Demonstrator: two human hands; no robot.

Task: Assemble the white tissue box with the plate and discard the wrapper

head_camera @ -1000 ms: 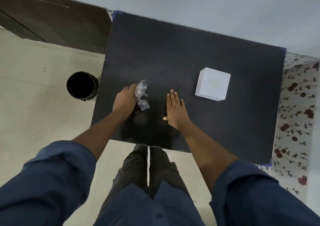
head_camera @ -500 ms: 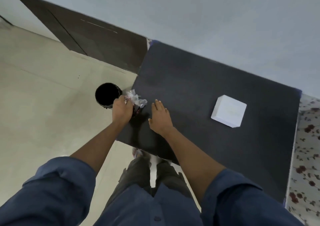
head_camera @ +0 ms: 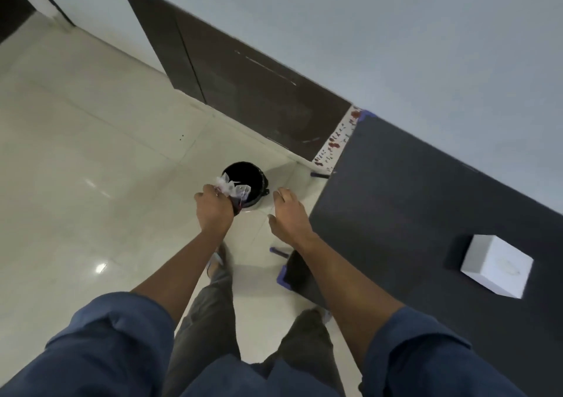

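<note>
My left hand [head_camera: 213, 210] is closed around a crumpled clear plastic wrapper [head_camera: 233, 189], held over the near rim of a round black bin [head_camera: 246, 177] on the floor. My right hand [head_camera: 288, 217] hovers with fingers apart and nothing in it, to the right of the bin and just off the table's left edge. The white tissue box [head_camera: 496, 265] stands on the black table [head_camera: 411, 201], far to the right of both hands. No separate plate is visible.
The bin stands on glossy cream floor tiles [head_camera: 91, 168] by the table's left corner. A dark wooden panel [head_camera: 243, 92] leans along the grey wall behind it. My legs and feet are below my arms.
My left hand has carried the wrapper off the table's left edge to above the bin. My right hand has left the table top. The view has swung left, so the box now lies far right.
</note>
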